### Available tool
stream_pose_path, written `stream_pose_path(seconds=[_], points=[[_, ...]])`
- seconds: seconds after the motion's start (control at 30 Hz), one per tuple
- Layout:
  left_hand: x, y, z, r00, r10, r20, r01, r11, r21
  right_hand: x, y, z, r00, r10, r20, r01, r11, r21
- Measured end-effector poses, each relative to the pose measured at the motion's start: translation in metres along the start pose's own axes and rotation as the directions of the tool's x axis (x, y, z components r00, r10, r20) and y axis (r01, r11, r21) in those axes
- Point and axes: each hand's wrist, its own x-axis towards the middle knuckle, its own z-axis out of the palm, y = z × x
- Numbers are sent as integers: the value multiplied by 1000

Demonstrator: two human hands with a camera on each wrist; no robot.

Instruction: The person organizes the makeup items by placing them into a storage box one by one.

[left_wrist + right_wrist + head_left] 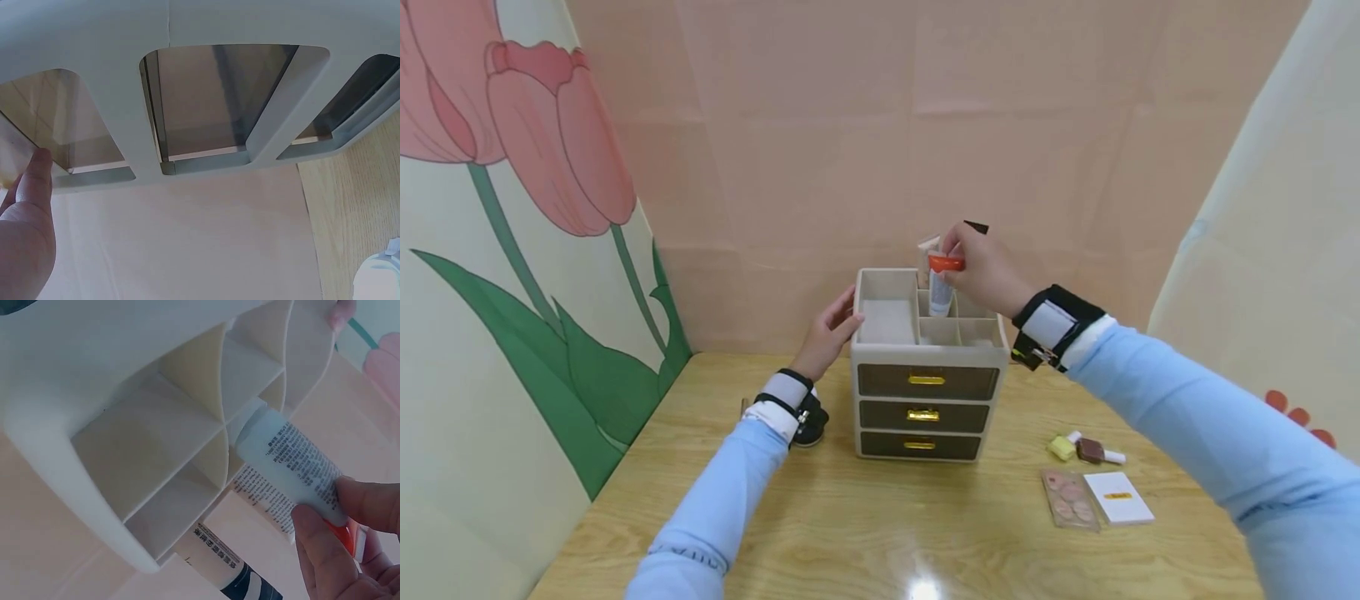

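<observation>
A white organizer (929,357) with three dark drawers and gold handles stands on the table; its top is divided into compartments. The right hand (988,265) pinches a pale tube (939,293) by its red-orange cap, the tube's other end at a small back compartment. In the right wrist view the fingers of the right hand (340,540) hold the printed tube (289,464) beside the dividers. The left hand (829,335) rests against the organizer's left side, fingers fairly straight; the left wrist view shows part of this hand (28,228) at the organizer's side (115,125).
Behind the organizer stand a pale tube (924,250) and a dark-ended tube (222,559). On the table at right lie yellow (1062,447) and brown (1090,451) bottles, a palette (1070,500) and a white box (1117,498). A black object (808,427) stands by the left wrist.
</observation>
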Motion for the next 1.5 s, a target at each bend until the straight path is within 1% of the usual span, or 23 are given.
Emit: stream_pose_path(seconds=[0.1,0.3,0.57,0.7,0.93,1.03,1.17,1.2,1.3,1.4,1.5], points=[[-2,6,1,1000,-3,10,3,1000,-13,1,1,3,1000,1,14,-1,1000,-6],[-9,23,6,1000,-9,18,9,1000,1,0,2,8,999,14,36,-13,999,-38],[-12,27,8,1000,-18,15,18,1000,1,1,4,12,998,39,50,-36,997,-70],[-12,30,9,1000,-18,19,18,1000,8,2,5,10,997,49,56,-46,997,-60],[-13,33,9,999,-22,24,21,1000,18,4,6,8,991,108,74,-105,993,-47],[-14,34,9,999,-24,23,23,999,31,4,6,7,989,121,84,-117,992,-51],[-14,34,7,999,-30,17,30,999,34,4,6,4,987,121,106,-116,992,-47],[-13,32,6,999,-32,14,31,999,31,3,5,3,986,122,110,-118,992,-40],[-9,23,2,1000,-25,13,25,1000,11,1,6,-3,987,113,113,-114,993,-2],[-5,12,-1,1000,-11,7,11,1000,-5,-3,8,-12,990,104,94,-106,994,16],[-4,7,-2,1000,-1,-7,1,1000,5,-10,14,-21,993,94,70,-96,995,27]])
